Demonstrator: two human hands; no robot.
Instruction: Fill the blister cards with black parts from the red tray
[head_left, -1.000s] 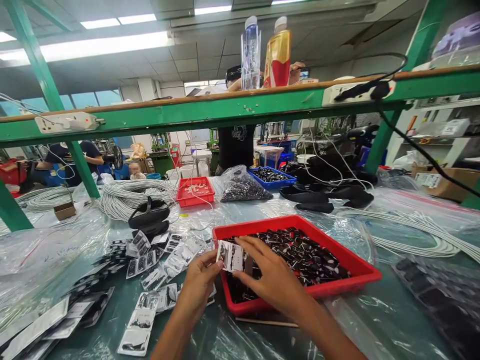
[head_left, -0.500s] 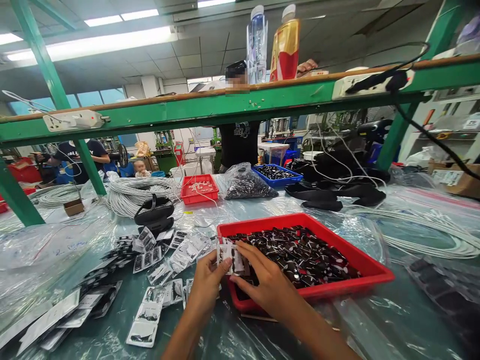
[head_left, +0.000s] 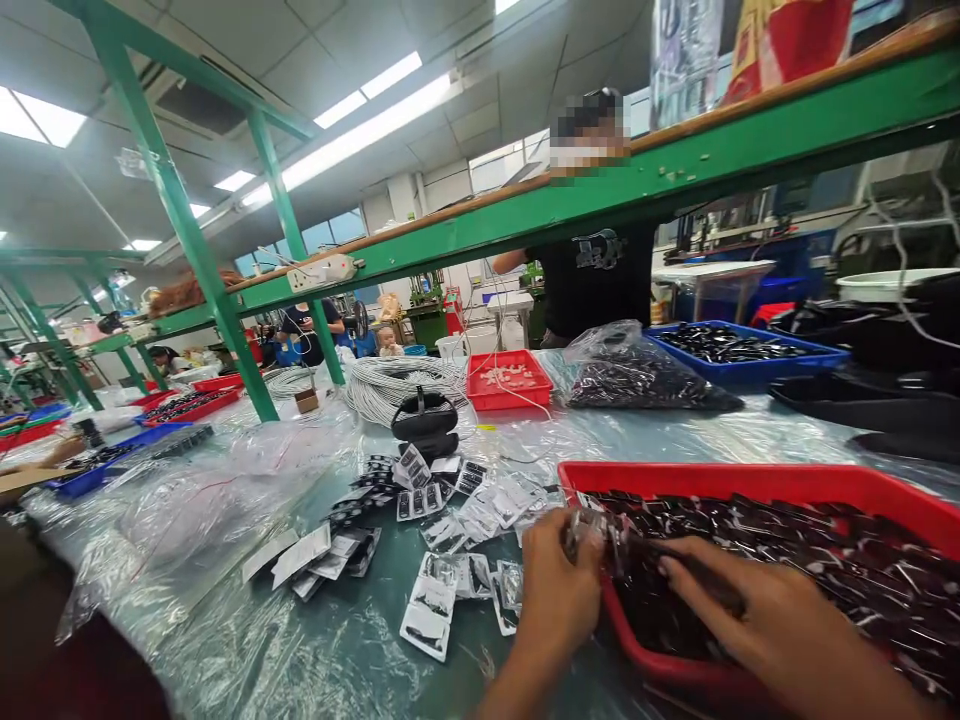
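My left hand [head_left: 559, 580] is closed on a small clear-and-white plastic packet [head_left: 589, 530] at the near left corner of the red tray, and motion blurs the packet. Over that tray [head_left: 660, 475] is my right hand [head_left: 765, 605], with thumb and forefinger drawn together; a dark shape shows by them, too smeared to name. Many small glossy black pieces [head_left: 825, 560] fill the tray. Left of my hands, white-and-clear packets with black contents [head_left: 429, 605] lie loose on the table, beside a stack of white-backed packets [head_left: 304, 555].
An open black case [head_left: 424, 425] stands behind the packets. Further back are coiled pale cable [head_left: 401, 385], a small red tray [head_left: 510, 395], a bag of black parts [head_left: 637, 370] and a blue tray [head_left: 750, 365]. A green shelf beam [head_left: 540, 210] crosses above; a person [head_left: 600, 280] stands behind it.
The view has swung left, so the table contents sit further right. My right hand has moved away from the packet, over the red tray; my left hand still holds the packet.
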